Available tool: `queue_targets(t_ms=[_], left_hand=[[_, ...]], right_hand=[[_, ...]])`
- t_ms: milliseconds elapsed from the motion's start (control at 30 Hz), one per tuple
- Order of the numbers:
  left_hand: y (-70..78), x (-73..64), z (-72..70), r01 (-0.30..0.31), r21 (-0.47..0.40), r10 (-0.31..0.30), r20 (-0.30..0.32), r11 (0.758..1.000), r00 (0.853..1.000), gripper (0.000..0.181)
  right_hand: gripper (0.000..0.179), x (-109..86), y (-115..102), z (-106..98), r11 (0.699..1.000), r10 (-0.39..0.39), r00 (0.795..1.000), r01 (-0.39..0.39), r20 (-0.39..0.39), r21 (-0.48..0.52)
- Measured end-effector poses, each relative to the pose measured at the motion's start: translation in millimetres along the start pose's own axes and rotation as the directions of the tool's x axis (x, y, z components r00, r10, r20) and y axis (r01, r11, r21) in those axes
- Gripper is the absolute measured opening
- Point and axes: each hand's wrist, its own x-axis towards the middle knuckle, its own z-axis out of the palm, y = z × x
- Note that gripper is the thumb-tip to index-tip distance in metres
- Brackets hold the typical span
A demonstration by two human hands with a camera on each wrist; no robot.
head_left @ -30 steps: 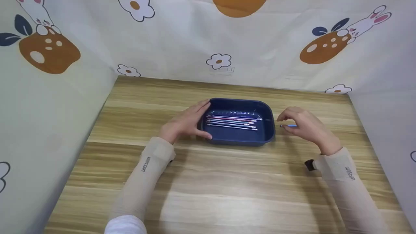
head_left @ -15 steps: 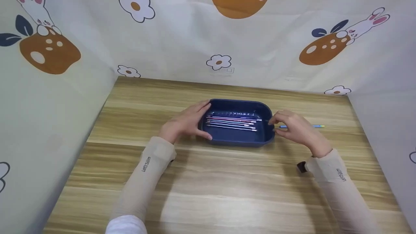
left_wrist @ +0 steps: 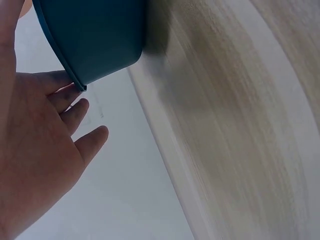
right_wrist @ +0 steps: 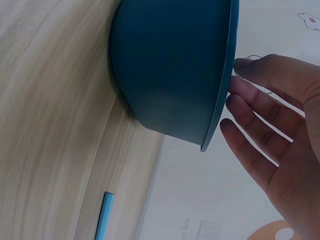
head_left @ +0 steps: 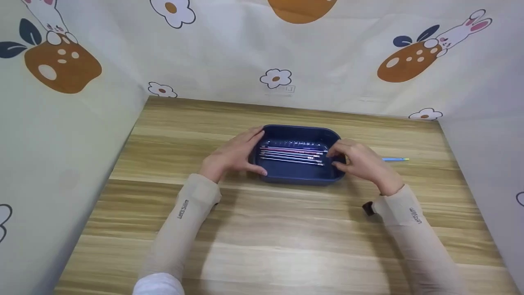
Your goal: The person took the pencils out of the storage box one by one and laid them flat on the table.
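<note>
We see the blue box [head_left: 301,179] on the table [head_left: 266,229], nearer its far edge and about midway between the left and right edges. Our left hand [head_left: 229,157] is spread wide, touching the box's left end, thumb by the near corner. Our right hand [head_left: 360,159] reaches over the right rim, thumb and fingertips narrowly apart, near the eraser ends of the pencils [head_left: 288,155] lying side by side inside. A blue stick [head_left: 395,159] lies toward the table's right edge, partly hidden.

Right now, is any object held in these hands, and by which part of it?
Nothing is visibly gripped: the left hand braces the blue, rounded rectangular bin at its left rim; the right hand looks empty.
</note>
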Motion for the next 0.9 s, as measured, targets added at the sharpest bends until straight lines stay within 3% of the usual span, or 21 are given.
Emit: queue_targets(t_ms=[900], left_hand=[[-1.4, 0.4, 1.1, 0.018, 0.015, -0.018, 0.014, 1.000, 1.000, 0.126]], right_hand=[[0.021, 29.4, -11, 29, 0.998, -0.058, 0.998, 0.057, 0.029, 0.040]])
